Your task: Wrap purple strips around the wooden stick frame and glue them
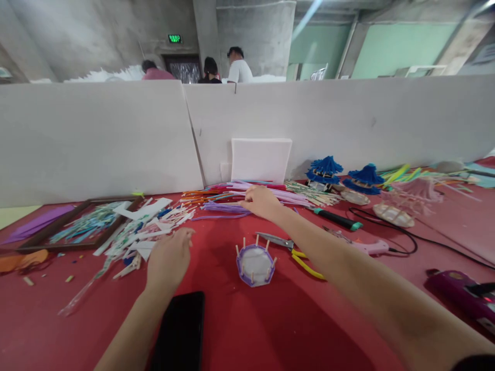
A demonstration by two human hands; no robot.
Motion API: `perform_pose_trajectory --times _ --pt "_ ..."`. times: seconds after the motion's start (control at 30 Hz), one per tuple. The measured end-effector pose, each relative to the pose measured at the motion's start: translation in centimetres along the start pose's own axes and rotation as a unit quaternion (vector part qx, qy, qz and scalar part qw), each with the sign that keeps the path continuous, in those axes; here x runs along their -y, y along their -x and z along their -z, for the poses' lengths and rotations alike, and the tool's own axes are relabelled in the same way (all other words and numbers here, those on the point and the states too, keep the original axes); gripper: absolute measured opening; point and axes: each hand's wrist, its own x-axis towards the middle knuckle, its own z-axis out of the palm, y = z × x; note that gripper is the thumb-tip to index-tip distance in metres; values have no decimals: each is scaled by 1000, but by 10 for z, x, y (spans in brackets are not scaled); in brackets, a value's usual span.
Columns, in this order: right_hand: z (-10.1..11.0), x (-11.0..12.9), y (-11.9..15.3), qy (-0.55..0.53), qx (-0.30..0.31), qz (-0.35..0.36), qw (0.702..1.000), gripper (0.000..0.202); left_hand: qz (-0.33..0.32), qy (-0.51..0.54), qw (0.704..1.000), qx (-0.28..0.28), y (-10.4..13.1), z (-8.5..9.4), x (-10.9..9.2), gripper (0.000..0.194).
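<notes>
My right hand (262, 202) reaches to the back of the red table, its thumb and fingers pinched on the purple pipe cleaners (228, 207) in a mixed pile. My left hand (170, 257) hovers at the left with fingers loosely bent and nothing visible in them, beside a heap of paper scraps and small sticks (154, 226). Between my forearms sits an eight-sided base (256, 264) with a pale floor, a purple rim and several short wooden posts standing up from it. Pliers with yellow handles (292, 247) lie just right of it, partly under my right forearm.
A black phone (180, 330) lies near my left forearm. At the right are a black-green tool (338, 219), a pink glue gun (371, 247) with cable, and a purple device (462, 299). Blue-roofed models (325, 172) stand behind. A white partition (340, 113) closes the back; people are beyond.
</notes>
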Motion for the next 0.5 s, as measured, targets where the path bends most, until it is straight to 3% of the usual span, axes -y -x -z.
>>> perform_pose_trajectory --times 0.1,0.23,0.37,0.5 --pt "-15 -13 -8 7 60 40 997 24 -24 44 999 5 5 -9 -12 36" --pt "-37 -9 -16 1 129 91 987 30 -53 113 992 -12 10 -20 -18 28" --pt "-51 -2 -23 -17 134 68 988 30 -65 149 986 -27 9 -22 -17 25" --pt "-52 -5 -28 -87 110 34 989 30 -42 173 984 -31 8 -20 -16 21"
